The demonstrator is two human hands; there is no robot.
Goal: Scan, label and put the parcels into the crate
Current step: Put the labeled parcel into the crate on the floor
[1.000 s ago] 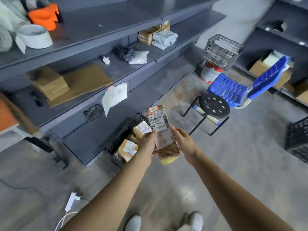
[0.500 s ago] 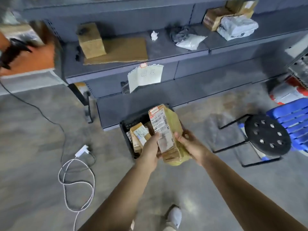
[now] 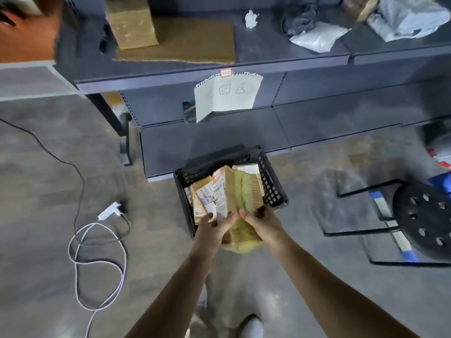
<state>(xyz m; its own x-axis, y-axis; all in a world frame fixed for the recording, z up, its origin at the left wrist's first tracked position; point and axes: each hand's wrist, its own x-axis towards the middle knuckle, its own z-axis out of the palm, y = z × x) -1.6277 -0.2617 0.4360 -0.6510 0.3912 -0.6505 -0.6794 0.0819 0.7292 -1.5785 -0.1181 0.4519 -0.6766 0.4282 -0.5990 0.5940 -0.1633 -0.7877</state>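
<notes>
— While I watched the feed, the shelf had the crate at its foot, labelled parcels already inside.
— And the current one?
— The held parcel hung over the crate, labelled, not released; left hand and right hand both gripped its near end.

1. The crate sits on the floor, close before the shelf.
2. In the crate, at its left: parcels on edge.
3. Over the crate's near side: a parcel, with the left hand and right hand gripping its near end.
4. Left of the crate: a cable.
5. Right of the crate: a stool.
6. Above and behind the crate: a note on the shelf edge.
</notes>
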